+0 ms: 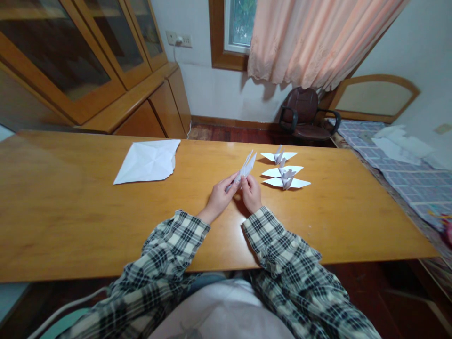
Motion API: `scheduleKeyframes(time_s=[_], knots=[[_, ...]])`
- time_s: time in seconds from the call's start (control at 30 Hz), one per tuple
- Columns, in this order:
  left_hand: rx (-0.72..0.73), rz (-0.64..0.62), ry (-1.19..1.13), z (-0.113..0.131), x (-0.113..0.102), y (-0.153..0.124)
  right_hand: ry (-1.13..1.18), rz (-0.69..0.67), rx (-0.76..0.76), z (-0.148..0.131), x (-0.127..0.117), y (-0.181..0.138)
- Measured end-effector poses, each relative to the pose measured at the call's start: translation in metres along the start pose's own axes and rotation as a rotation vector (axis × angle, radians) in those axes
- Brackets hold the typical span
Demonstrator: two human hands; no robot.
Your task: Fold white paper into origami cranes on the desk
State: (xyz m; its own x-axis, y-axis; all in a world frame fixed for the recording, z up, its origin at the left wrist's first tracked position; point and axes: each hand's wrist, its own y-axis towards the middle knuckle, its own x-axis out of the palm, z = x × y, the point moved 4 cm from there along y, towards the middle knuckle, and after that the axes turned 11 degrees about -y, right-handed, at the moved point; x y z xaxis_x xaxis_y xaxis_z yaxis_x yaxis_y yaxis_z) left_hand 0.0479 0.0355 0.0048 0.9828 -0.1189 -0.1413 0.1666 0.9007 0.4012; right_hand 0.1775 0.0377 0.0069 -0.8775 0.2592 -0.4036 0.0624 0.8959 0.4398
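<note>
- Holding one folded paper (248, 165) are two hands, the left hand (219, 195) and the right hand (251, 193), both grasping it low with the fingers closed in.
- That folded paper is above the surface (88, 226), near its far edge, with two narrow points upward; the fingers hide its lower part.
- Three cranes, white paper with wings spread, stand in a row just right of the folded paper: a far crane (278, 157), a middle crane (273, 173) and a near crane (287, 181). The near crane partly covers the middle crane from this view.
- One sheet (150, 160), white and creased, lies flat toward the left by the far edge, well apart from the hands.
- Two plaid sleeves (180, 238) reach over the near edge, covering part of the surface.
- One cabinet (106, 110) with glazed doors fills the far left.
- One window (243, 23) is in the wall ahead, partly covered by a pink curtain (303, 37).
- One chair (302, 106), dark with armrests, stands beyond the surface.
- One bed (413, 181) with a checked cover is at right; white items (402, 146) lie on it, too unclear to count.
</note>
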Motion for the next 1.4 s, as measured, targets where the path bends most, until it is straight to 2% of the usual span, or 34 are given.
scheduleKeyframes(time_s=[0.37,0.5,0.6,0.77,0.9,1.3,1.4], knots=[[-0.032,0.079,0.023,0.004,-0.007,0.000,-0.085,0.005,-0.054,-0.005,-0.001,0.001],[-0.093,0.131,0.053,0.002,-0.009,-0.003,-0.099,0.004,-0.052,-0.006,-0.001,0.001],[-0.123,0.137,0.054,0.000,-0.010,-0.004,-0.104,0.005,-0.048,-0.006,-0.002,0.001],[-0.090,0.125,0.080,0.002,-0.009,-0.002,-0.105,0.007,-0.051,-0.007,-0.002,0.001],[-0.098,0.106,-0.013,0.005,-0.008,-0.001,-0.106,0.006,-0.066,-0.009,-0.002,0.001],[-0.084,0.158,-0.230,0.005,-0.012,0.006,-0.089,-0.008,-0.029,-0.014,-0.003,0.000],[-0.158,0.163,-0.295,-0.001,-0.012,0.006,-0.075,-0.017,-0.029,-0.014,-0.002,-0.001]])
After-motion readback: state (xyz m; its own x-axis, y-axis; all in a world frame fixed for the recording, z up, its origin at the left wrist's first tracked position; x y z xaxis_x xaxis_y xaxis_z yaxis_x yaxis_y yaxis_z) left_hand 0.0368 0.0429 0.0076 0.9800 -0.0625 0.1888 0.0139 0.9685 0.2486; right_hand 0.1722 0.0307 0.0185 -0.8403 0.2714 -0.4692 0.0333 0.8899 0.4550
